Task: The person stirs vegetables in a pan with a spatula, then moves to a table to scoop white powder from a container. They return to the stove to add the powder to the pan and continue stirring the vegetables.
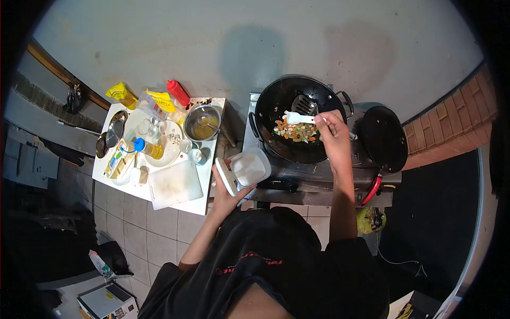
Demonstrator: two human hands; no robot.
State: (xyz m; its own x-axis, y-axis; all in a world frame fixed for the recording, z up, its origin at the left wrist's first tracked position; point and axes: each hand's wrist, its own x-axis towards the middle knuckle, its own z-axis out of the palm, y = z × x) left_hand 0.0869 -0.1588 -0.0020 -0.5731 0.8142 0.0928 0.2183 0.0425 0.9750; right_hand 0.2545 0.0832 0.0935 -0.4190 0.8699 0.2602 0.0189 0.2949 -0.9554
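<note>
My right hand (334, 135) pinches a small white scoop (300, 118) by its handle, above a black wok (272, 95) on the stove. Chopped, mixed-colour food (295, 133) lies in the wok, partly hidden beneath the scoop and my fingers. A slotted spatula (305, 105) rests inside against the wok's far side. Down to the left, my left hand (227, 194) grips a clear plastic container (251, 168) with white contents, apparently a powder or grains. Its white lid (226, 176) stands raised at the container's left side, in the same hand.
Left of the stove, a white table (197, 204) bears a cutting board (175, 184), a metal bowl (202, 123), a plate (171, 152), an oil bottle (149, 148) and a red squeeze bottle (178, 92). A black pan (383, 139) with a red handle sits right of the wok.
</note>
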